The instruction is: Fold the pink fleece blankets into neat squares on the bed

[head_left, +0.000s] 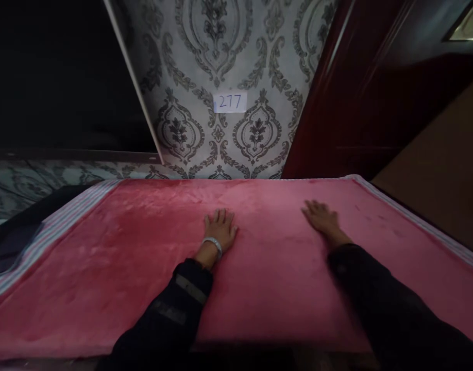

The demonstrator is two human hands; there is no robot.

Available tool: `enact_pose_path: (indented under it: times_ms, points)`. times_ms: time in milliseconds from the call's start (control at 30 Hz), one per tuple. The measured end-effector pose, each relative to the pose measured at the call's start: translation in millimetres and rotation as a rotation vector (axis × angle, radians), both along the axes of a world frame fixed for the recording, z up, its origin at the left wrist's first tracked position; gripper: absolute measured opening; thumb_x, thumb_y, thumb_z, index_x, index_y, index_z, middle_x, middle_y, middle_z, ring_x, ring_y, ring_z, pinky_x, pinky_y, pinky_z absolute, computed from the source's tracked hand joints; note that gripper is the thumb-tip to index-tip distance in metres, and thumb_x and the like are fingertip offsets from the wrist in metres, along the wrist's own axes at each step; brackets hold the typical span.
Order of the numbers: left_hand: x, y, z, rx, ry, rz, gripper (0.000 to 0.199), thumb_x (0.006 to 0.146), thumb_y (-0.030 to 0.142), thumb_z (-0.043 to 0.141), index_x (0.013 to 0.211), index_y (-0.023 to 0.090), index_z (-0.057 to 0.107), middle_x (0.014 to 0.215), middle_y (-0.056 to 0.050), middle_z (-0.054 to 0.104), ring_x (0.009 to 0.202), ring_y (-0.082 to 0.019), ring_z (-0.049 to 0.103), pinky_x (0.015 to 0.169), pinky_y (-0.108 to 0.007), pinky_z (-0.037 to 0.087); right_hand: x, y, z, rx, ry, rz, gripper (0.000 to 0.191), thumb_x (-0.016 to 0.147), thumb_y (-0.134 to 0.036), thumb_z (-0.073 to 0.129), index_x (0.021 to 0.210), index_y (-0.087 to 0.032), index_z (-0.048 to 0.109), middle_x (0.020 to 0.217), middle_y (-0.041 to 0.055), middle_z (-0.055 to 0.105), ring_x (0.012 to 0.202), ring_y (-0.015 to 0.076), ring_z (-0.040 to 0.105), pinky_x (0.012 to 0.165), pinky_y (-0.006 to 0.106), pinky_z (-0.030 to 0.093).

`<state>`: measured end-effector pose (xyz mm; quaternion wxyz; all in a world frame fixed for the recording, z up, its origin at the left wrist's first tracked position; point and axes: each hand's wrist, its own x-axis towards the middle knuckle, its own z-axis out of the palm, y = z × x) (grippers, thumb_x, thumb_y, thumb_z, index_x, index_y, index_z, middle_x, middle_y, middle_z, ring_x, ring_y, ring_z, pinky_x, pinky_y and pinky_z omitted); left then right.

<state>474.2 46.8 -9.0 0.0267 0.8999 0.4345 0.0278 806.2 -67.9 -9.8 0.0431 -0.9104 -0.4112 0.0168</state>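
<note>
Pink, plush-looking cloth (267,293) lay spread beneath both hands and well out to either side, deeper red to the left of the left hand (221,229) and paler about the right hand (321,217). Striped fabric (80,206) bordered it far left of the hands, and a narrow pale strip edged it far to their right. The left hand lay palm-down with fingers fanned wide (a pale bracelet (214,245) circled its wrist); the right was palm-down too, fingers outstretched. Beyond the hands rose patterned grey wallpaper (215,56), with a paper label (230,102) reading 277 straight ahead of the left one. Ahead to the left was a large dark screen (62,77); ahead to the right, a glossy dark red panel (348,103). Blur softened the right hand, so its contact with the cloth was hard to judge; both dark sleeves (167,314) were cut off below.
</note>
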Motion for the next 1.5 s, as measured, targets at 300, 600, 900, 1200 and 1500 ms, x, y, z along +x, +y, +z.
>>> enact_pose_path:
  times_ms: [300, 600, 900, 1200, 1500]
  points:
    - [-4, -9, -3.9, -0.006, -0.122, 0.006, 0.059, 0.098, 0.047, 0.034, 0.151, 0.021, 0.044, 0.162, -0.014, 0.037, 0.149, -0.033, 0.030, 0.118, -0.066, 0.024, -87, -9, -38.2, 0.217, -0.168, 0.525, 0.059, 0.103, -0.047, 0.020, 0.156, -0.032, 0.039, 0.162, 0.0068, 0.037, 0.148, 0.0316, 0.034, 0.111, 0.059, 0.038]
    - [-20, -5, 1.6, -0.115, -0.099, -0.023, 0.069, 0.097, 0.058, 0.029, 0.156, 0.025, 0.035, 0.165, -0.012, 0.030, 0.153, -0.032, 0.022, 0.122, -0.064, 0.016, -118, -10, -61.7, 0.217, -0.237, 0.568, 0.058, 0.098, -0.044, 0.024, 0.150, -0.033, 0.049, 0.156, 0.0052, 0.047, 0.144, 0.0327, 0.041, 0.111, 0.057, 0.038]
    - [-221, 46, 20.9, -0.024, 0.032, 0.583, 0.076, 0.097, 0.062, 0.022, 0.158, 0.018, 0.031, 0.167, -0.017, 0.024, 0.156, -0.032, 0.016, 0.122, -0.065, 0.010, -122, -10, -60.4, 0.230, -0.226, 0.565, 0.062, 0.098, -0.045, 0.022, 0.151, -0.026, 0.048, 0.158, 0.0076, 0.044, 0.144, 0.0334, 0.040, 0.111, 0.057, 0.037]
    - [-317, 86, 24.1, -0.018, 0.043, 0.742, 0.066, 0.100, 0.049, 0.024, 0.159, 0.020, 0.030, 0.167, -0.014, 0.024, 0.155, -0.030, 0.019, 0.121, -0.064, 0.016, -108, -11, -73.7, 0.262, -0.217, 0.603, 0.066, 0.096, -0.050, 0.020, 0.151, -0.027, 0.047, 0.158, 0.0088, 0.043, 0.145, 0.0345, 0.038, 0.111, 0.058, 0.037]
    - [-328, 106, 11.8, 0.065, -0.013, 0.747, 0.066, 0.099, 0.050, 0.026, 0.156, 0.019, 0.036, 0.166, -0.016, 0.028, 0.154, -0.036, 0.020, 0.119, -0.066, 0.018, -243, 55, -8.6, 0.190, -0.086, 0.542, 0.059, 0.101, -0.042, 0.023, 0.150, -0.019, 0.049, 0.154, 0.0175, 0.047, 0.144, 0.0377, 0.037, 0.108, 0.062, 0.038]
